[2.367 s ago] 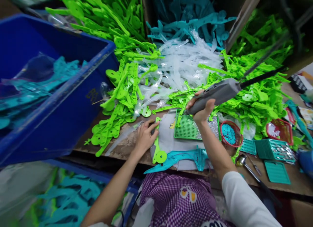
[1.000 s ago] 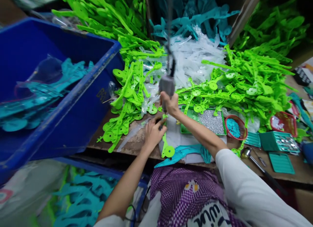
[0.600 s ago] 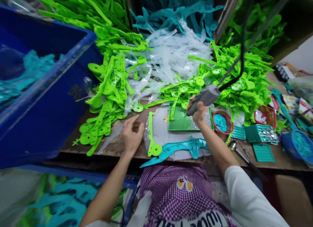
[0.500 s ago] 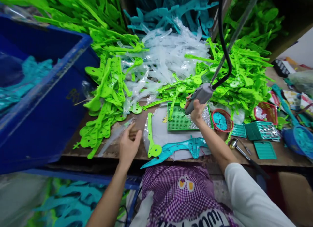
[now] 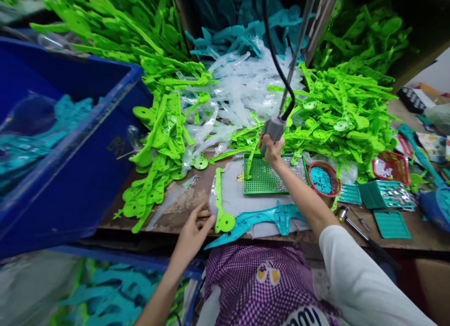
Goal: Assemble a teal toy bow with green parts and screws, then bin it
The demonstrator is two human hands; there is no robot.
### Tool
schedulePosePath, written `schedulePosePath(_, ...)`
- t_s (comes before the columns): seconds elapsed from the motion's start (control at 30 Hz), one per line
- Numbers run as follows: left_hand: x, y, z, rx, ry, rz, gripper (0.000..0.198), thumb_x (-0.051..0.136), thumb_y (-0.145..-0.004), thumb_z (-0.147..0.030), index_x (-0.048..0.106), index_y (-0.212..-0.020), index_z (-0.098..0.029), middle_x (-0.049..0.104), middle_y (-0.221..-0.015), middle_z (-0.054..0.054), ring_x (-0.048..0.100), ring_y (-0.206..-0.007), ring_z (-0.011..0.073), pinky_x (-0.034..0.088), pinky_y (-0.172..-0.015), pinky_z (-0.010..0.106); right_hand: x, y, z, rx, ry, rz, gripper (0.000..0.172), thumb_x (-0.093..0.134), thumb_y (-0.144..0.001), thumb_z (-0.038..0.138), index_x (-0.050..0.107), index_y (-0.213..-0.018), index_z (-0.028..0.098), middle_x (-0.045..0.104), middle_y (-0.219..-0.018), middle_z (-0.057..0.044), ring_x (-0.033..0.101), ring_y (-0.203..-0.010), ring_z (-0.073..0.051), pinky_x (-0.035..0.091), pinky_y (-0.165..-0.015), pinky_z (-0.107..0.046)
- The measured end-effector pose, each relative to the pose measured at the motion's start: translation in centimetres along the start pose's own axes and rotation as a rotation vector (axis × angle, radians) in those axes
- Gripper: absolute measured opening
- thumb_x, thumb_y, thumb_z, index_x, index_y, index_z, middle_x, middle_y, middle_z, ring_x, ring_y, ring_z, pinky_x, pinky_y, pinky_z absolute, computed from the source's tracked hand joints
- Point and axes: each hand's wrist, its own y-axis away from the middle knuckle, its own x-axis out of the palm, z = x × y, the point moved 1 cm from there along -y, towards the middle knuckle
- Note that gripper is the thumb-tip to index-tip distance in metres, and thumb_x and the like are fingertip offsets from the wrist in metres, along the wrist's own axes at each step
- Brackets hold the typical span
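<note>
My right hand (image 5: 272,150) is wrapped round a grey electric screwdriver (image 5: 275,128), which hangs from a metal rod with a black cord and is held over the back of a green tray (image 5: 258,181). Its tip is hidden by the hand. My left hand (image 5: 195,228) is at the table's front edge, thumb and fingers apart, with nothing visible in it. Its fingertips are close to a bright green arm-shaped plastic part with a round disc (image 5: 224,222); I cannot tell if they touch. In front of the tray lies a long teal plastic part (image 5: 260,217), overlapping a pale cloth (image 5: 232,188).
Heaps of green parts (image 5: 344,110) and clear plastic parts (image 5: 242,82) fill the back. A blue bin (image 5: 119,110) stands on the left. On the right are a red basket of teal pieces (image 5: 340,180), teal trays (image 5: 392,224) and a hammer (image 5: 355,223).
My left hand has moved right, away from the clear plastic part and towards the green part. My right hand has shifted left and back with the screwdriver. The camera view has tilted slightly.
</note>
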Motion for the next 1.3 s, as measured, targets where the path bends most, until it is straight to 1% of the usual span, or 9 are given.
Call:
schedulePosePath(0.1, 0.2, 0.1, 0.1, -0.017, 0.036, -0.024, 0.083, 0.072, -0.066, -0.056, 0.045, -0.135, -0.018, 0.062, -0.103, 0.006, 0.068, -0.074, 0.0169, 0.062, -0.068, 0.035, -0.1, -0.1, -0.2, 0.016, -0.039, -0.041, 0.043, 0.057, -0.077, 0.063, 0.06, -0.069, 0.02, 0.052, -0.048, 0.005, 0.049, -0.039, -0.01, 0.038, -0.041, -0.025)
schedulePosePath(0.27, 0.3, 0.2, -0.2, -0.036, 0.057, -0.061, 0.095, 0.078, -0.061, -0.05, 0.038, -0.141, -0.02, 0.061, -0.106, 0.005, 0.066, -0.068, 0.0142, 0.06, -0.062, 0.032, -0.2, -0.2, -0.5, 0.031, -0.008, -0.009, 0.046, 0.057, -0.075, 0.066, 0.057, -0.066, 0.021, 0.052, -0.047, 0.005, 0.05, -0.039, -0.01, 0.039, -0.042, -0.025)
schedulePosePath(0.43, 0.5, 0.7, -0.1, -0.032, -0.067, -0.034, 0.108, 0.078, -0.059, -0.052, 0.027, -0.149, -0.022, 0.054, -0.12, 0.011, 0.066, -0.07, 0.0151, 0.06, -0.061, 0.033, -0.3, -0.1, -0.3, 0.0, -0.041, -0.028, 0.044, 0.057, -0.076, 0.063, 0.057, -0.066, 0.02, 0.054, -0.048, 0.005, 0.051, -0.039, -0.01, 0.041, -0.042, -0.025)
schedulePosePath(0.57, 0.6, 0.4, 0.5, 0.063, -0.166, -0.038, 0.1, 0.075, -0.059, -0.055, 0.038, -0.144, -0.017, 0.051, -0.116, 0.01, 0.064, -0.066, 0.0147, 0.061, -0.064, 0.036, -0.2, -0.1, -0.3, 0.005, -0.056, -0.03, 0.043, 0.055, -0.078, 0.061, 0.058, -0.067, 0.02, 0.053, -0.047, 0.005, 0.051, -0.038, -0.011, 0.039, -0.041, -0.024)
schedulePosePath(0.73, 0.4, 0.1, 0.8, 0.098, -0.187, -0.022, 0.091, 0.073, -0.062, -0.056, 0.045, -0.139, -0.017, 0.049, -0.111, 0.007, 0.064, -0.064, 0.0143, 0.061, -0.066, 0.038, -0.2, 0.0, -0.4, 0.009, -0.047, -0.011, 0.042, 0.058, -0.076, 0.06, 0.057, -0.063, 0.02, 0.052, -0.047, 0.005, 0.049, -0.037, -0.01, 0.038, -0.04, -0.025)
schedulePosePath(0.9, 0.5, 0.4, 1.0, 0.094, -0.164, 0.008, 0.086, 0.071, -0.065, -0.056, 0.046, -0.139, -0.02, 0.048, -0.116, 0.008, 0.065, -0.069, 0.0143, 0.062, -0.069, 0.038, -0.2, -0.1, -0.1, 0.022, -0.024, 0.009, 0.039, 0.06, -0.074, 0.059, 0.058, -0.066, 0.02, 0.053, -0.047, 0.005, 0.05, -0.039, -0.01, 0.04, -0.041, -0.025)
schedulePosePath(1.1, 0.7, 0.7, 1.5, 0.163, -0.231, -0.037, 0.084, 0.071, -0.066, -0.055, 0.047, -0.139, -0.022, 0.051, -0.115, 0.008, 0.065, -0.071, 0.0151, 0.06, -0.076, 0.04, -0.3, -0.1, 0.0, 0.023, -0.036, -0.01, 0.04, 0.057, -0.075, 0.059, 0.057, -0.066, 0.021, 0.053, -0.048, 0.005, 0.05, -0.039, -0.01, 0.041, -0.041, -0.026)
schedulePosePath(1.23, 0.8, 1.8, 0.7, 0.152, -0.316, -0.059, 0.089, 0.066, -0.069, -0.056, 0.042, -0.144, -0.016, 0.056, -0.114, 0.01, 0.065, -0.069, 0.0155, 0.058, -0.073, 0.037, -0.4, -0.1, -0.2, 0.03, -0.02, -0.029, 0.041, 0.056, -0.077, 0.06, 0.057, -0.066, 0.02, 0.053, -0.049, 0.004, 0.051, -0.04, -0.011, 0.042, -0.042, -0.026)
schedulePosePath(1.3, 0.9, 2.6, 0.2, 0.119, -0.385, -0.044, 0.09, 0.061, -0.073, -0.059, 0.039, -0.146, -0.013, 0.062, -0.106, 0.009, 0.064, -0.064, 0.0157, 0.057, -0.07, 0.035, -0.4, -0.2, -0.2, 0.024, -0.031, -0.023, 0.042, 0.056, -0.077, 0.061, 0.058, -0.066, 0.02, 0.053, -0.048, 0.004, 0.051, -0.04, -0.011, 0.042, -0.042, -0.026)
